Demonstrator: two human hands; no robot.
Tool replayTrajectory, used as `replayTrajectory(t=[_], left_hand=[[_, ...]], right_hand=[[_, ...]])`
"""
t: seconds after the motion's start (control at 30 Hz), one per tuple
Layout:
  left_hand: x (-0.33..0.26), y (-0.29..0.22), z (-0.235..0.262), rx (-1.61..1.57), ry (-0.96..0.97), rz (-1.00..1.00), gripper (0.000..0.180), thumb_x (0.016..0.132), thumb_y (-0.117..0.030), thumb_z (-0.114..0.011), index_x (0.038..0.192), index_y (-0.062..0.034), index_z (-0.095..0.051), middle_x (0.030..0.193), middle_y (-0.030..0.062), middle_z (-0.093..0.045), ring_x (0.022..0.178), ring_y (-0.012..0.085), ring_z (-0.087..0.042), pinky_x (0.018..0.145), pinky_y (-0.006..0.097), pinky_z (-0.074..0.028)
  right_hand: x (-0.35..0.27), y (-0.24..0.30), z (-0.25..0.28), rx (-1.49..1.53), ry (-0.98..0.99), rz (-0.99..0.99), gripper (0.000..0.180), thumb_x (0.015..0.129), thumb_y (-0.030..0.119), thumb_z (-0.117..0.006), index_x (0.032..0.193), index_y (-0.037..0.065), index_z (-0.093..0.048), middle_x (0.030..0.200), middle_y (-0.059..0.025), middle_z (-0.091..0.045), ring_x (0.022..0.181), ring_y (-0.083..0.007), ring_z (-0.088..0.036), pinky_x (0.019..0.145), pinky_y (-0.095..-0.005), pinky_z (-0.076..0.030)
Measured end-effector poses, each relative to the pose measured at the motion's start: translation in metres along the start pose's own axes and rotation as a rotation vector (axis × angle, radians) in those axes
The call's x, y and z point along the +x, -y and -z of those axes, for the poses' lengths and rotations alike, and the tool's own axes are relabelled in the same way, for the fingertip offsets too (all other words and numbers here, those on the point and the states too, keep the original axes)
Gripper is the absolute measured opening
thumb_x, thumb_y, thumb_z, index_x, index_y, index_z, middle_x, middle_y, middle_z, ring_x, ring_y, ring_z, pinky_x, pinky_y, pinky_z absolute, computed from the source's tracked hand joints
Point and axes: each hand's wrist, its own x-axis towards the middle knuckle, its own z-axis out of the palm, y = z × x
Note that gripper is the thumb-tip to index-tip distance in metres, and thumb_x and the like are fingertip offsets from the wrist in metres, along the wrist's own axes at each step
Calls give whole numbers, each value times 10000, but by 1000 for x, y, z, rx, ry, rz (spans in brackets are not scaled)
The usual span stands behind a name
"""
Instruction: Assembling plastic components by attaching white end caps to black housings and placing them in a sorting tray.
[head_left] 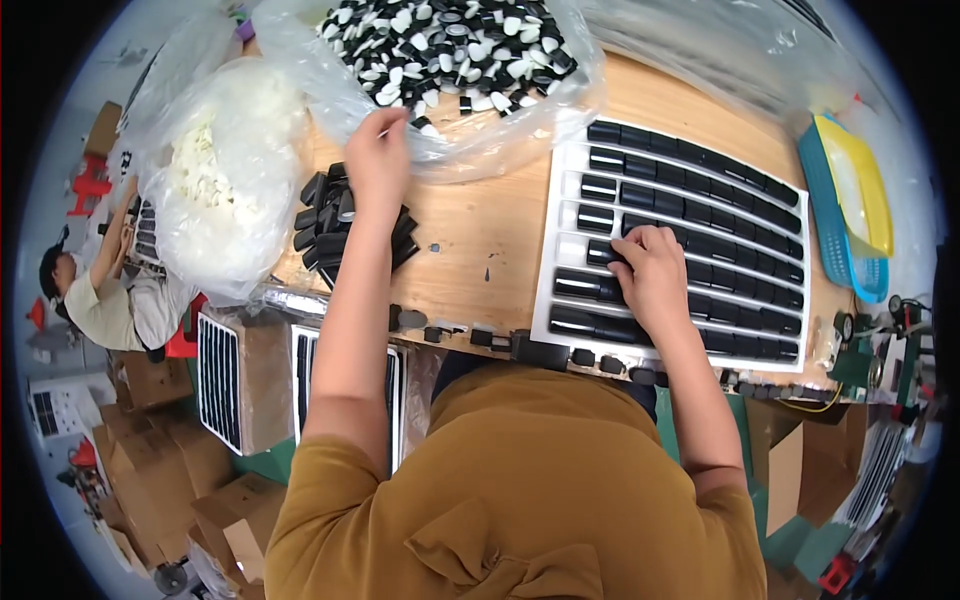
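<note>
On the white tray [556, 262], a black cap [600, 252] is being pressed into its row by the curled right hand [652, 275]. Most rows are being shown full. More loose caps [322, 228] are being touched by the bent left hand [376, 158]; its grip cannot be told.

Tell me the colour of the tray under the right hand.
White tray, its rows filled with black caps; the head view shows it, under the right hand.

I see 1 mustard-brown top [520, 490], short-sleeved, sleeves ending above the elbows. The fabric gathers into a knotted fold at the lower front. Both forearms are bare. I note no gloves, rings, watch or bands on the 2 hands.
</note>
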Motion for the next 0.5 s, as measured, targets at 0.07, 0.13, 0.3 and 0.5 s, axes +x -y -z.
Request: replayTrajectory(t=[0.07,0.13,0.3,0.5], left_hand=[[24,20,-19,171,97,-132,145,829,-50,-596,927,-49,-702,870,172,-699,815,348,-674,736,394,-521],[41,45,-34,465,334,-157,170,800,-40,-583,908,-84,-706,926,152,-695,886,340,-662,777,423,-519],[56,63,-47,787,600,-117,196,776,-79,-650,958,-114,-713,1001,121,-690,970,311,-646,819,408,-514],[52,66,-40,700,517,-191,199,774,-131,-674,969,-95,-653,900,142,-672,923,324,-640,790,424,-507]], right_hand=[[4,1,-2,3,24,-18,265,662,31,-765,917,34,-690,933,-88,-597,915,-297,-553,798,-398,-460],[9,4,-2,-14,51,-26,270,655,29,-769,912,39,-688,936,-91,-599,921,-304,-554,811,-400,-459],[7,3,-3,-45,51,-51,255,630,31,-783,872,44,-702,907,-76,-619,923,-301,-557,811,-401,-457],[14,3,1,-68,119,-85,307,625,41,-788,889,60,-632,916,-85,-605,934,-306,-556,816,-407,-459]])
